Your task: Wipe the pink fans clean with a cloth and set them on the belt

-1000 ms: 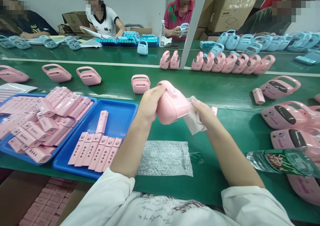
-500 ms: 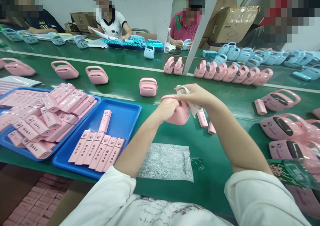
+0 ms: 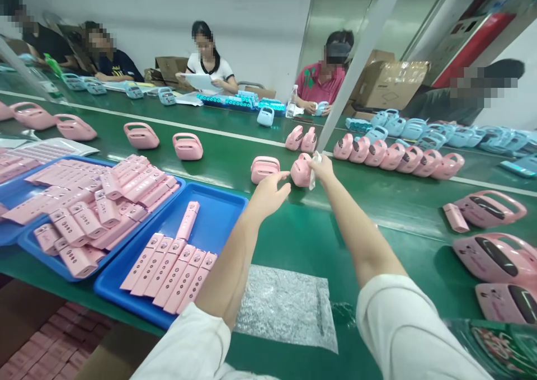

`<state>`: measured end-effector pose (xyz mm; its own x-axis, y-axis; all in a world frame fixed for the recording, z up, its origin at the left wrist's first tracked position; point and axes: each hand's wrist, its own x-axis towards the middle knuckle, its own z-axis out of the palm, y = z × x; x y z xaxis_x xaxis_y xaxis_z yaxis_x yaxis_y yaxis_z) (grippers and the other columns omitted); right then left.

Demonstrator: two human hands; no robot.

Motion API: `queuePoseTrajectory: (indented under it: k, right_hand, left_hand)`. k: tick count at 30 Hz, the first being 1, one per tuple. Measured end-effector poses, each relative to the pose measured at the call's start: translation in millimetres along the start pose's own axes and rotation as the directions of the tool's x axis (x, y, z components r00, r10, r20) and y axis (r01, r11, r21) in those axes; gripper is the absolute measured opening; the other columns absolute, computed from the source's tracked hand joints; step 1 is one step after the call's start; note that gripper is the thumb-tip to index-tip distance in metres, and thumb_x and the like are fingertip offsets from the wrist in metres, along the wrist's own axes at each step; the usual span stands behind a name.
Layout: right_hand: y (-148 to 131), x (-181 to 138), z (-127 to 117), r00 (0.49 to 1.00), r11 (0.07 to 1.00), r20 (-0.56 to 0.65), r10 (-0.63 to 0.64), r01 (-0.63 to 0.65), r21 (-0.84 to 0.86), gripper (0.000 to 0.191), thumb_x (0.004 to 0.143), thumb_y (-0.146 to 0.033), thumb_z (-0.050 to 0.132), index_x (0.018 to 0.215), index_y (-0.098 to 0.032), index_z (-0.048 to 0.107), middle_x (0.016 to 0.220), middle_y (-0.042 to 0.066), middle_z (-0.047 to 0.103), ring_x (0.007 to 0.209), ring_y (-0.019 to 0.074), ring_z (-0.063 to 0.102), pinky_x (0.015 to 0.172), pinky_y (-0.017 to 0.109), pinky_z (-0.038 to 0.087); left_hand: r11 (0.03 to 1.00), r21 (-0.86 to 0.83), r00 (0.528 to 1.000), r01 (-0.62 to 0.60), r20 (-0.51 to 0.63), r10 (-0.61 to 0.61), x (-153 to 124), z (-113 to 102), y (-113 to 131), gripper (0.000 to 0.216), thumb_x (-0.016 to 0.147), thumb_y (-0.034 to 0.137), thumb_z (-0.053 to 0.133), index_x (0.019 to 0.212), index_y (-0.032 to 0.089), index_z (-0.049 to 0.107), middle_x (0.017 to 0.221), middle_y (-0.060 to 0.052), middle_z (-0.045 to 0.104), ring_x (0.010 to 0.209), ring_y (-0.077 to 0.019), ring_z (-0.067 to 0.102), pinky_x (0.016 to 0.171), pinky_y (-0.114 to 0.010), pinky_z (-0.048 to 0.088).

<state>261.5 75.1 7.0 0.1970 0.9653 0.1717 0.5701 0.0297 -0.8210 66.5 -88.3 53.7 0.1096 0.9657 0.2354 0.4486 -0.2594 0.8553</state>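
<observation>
Just right of the middle of the frame, the right hand [image 3: 323, 168] is pinching a white cloth [image 3: 312, 181] at the side of a pink case [image 3: 300, 173]; whether its fingers are also gripping the case, I cannot tell. The left hand [image 3: 267, 196] is hovering just to the left of that case, its fingers released and parted, holding nothing. The pink case appears to be standing on the green belt [image 3: 226, 156], with 1 neighbouring case [image 3: 265, 170] sitting near it on the left.

The step in hand seems to be placing the wiped case in line. The next move is probably calling for the right fingers to be easing off the case while keeping the cloth, without nudging the neighbour. The left hand, being free, could then be reaching for another case, such as the pink ones [image 3: 486, 257] lying at the right edge. Below, a bubble-wrap sheet [image 3: 289, 307] is lying at the lower centre, and 7 pink sticks [image 3: 187, 221] are resting in the blue tray [image 3: 220, 198] at the lower left
</observation>
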Motion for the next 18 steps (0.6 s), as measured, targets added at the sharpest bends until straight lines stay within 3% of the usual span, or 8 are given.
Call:
queuePoseTrajectory:
  k: [5, 8, 12, 14, 18]
  right_hand:
    - [-14, 15, 14, 0.999, 0.986, -0.039, -0.002, -0.005, -0.165, 0.032, 0.095, -0.037, 0.059, 0.118, -0.015, 0.061, 0.116, 0.008, 0.063, 0.101, 0.0197, 0.064, 0.088, 0.041, 0.056]
    - [-33, 10, 22, 0.992, 0.961, -0.031, -0.123, 0.111, -0.254, 0.039, 0.096, -0.036, 0.057, 0.13, -0.018, 0.054, 0.134, 0.011, 0.055, 0.119, 0.0252, 0.056, 0.1, 0.049, 0.049]
    - [-56, -8, 50, 0.926, 0.879, 0.228, -0.3, 0.361, -0.311, 0.045, 0.09, -0.035, 0.065, 0.13, -0.018, 0.055, 0.136, 0.011, 0.056, 0.123, 0.0248, 0.055, 0.105, 0.046, 0.046]
    - [-60, -19, 62, 0.897, 0.85, 0.334, -0.29, 0.402, -0.341, 0.039, 0.09, -0.036, 0.065, 0.124, -0.016, 0.059, 0.127, 0.01, 0.061, 0.114, 0.0234, 0.059, 0.1, 0.046, 0.049]
    - [-59, -42, 62, 0.886, 0.826, 0.399, -0.237, 0.4, -0.397, 0.03, 0.093, -0.037, 0.061, 0.115, -0.016, 0.062, 0.116, 0.008, 0.064, 0.106, 0.021, 0.062, 0.094, 0.045, 0.052]
  left_hand:
    - [0.991, -0.134, 0.972, -0.02, -0.233, -0.012, -1, -26, -7, 0.032, 0.086, 0.018, 0.052, 0.113, 0.015, 0.068, 0.119, -0.01, 0.071, 0.112, -0.0211, 0.066, 0.101, -0.033, 0.049]
    - [0.988, -0.157, 0.952, 0.004, -0.302, -0.052, 1, -35, -14, 0.036, 0.087, 0.02, 0.052, 0.12, 0.013, 0.065, 0.12, -0.012, 0.07, 0.111, -0.0216, 0.066, 0.102, -0.035, 0.049]
    - [0.994, -0.105, 0.953, 0.016, -0.299, -0.047, 5, -37, -22, 0.038, 0.087, 0.022, 0.051, 0.122, 0.012, 0.063, 0.123, -0.013, 0.068, 0.114, -0.0212, 0.064, 0.103, -0.034, 0.048]
    - [0.999, 0.005, 0.96, 0.049, -0.276, -0.046, 6, -36, -23, 0.04, 0.089, 0.023, 0.05, 0.126, 0.013, 0.061, 0.126, -0.013, 0.066, 0.118, -0.0215, 0.062, 0.104, -0.034, 0.047]
    - [0.933, 0.327, 0.982, 0.153, -0.156, -0.106, 4, -35, -21, 0.052, 0.091, 0.021, 0.045, 0.142, 0.011, 0.047, 0.141, -0.018, 0.053, 0.133, -0.0253, 0.051, 0.112, -0.038, 0.04]
